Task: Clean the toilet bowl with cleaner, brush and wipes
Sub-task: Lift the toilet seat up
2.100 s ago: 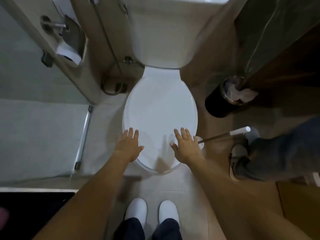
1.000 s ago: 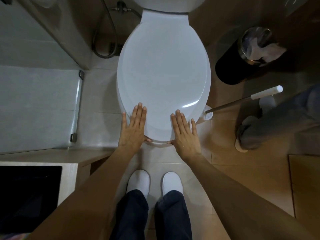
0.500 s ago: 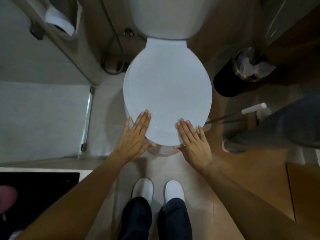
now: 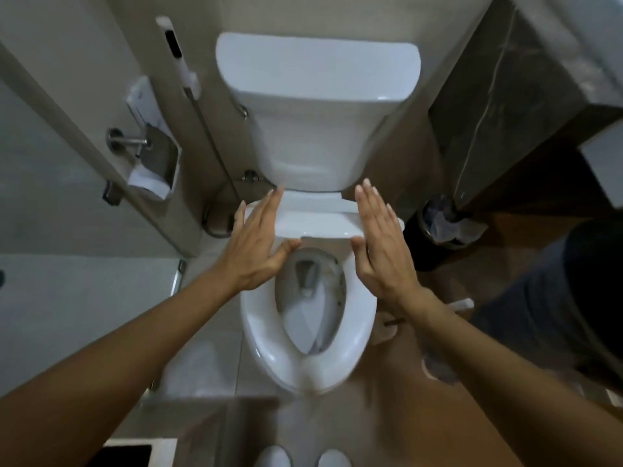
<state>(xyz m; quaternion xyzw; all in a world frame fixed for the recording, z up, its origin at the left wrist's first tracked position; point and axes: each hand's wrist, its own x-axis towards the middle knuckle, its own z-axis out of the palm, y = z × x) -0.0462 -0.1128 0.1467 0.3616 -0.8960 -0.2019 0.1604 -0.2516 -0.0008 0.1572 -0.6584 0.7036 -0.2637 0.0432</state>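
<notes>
The white toilet stands in the middle of the view, its lid lifted and tilted back toward the tank. The seat is down and the bowl is exposed, with dark marks on its inner wall. My left hand lies flat against the lid's left edge, fingers straight, thumb under the rim. My right hand does the same on the right edge. The toilet brush's white handle pokes out behind my right forearm, its head hidden.
A black bin with a white liner stands right of the toilet. Another person's leg and shoe fill the right side. A toilet paper holder and a bidet sprayer hang on the left wall. My white shoes are at the bottom edge.
The lid was shut with both hands at its front edge; now both hands have lifted it up toward the tank, which uncovers the seat and bowl. The view has tilted up.
</notes>
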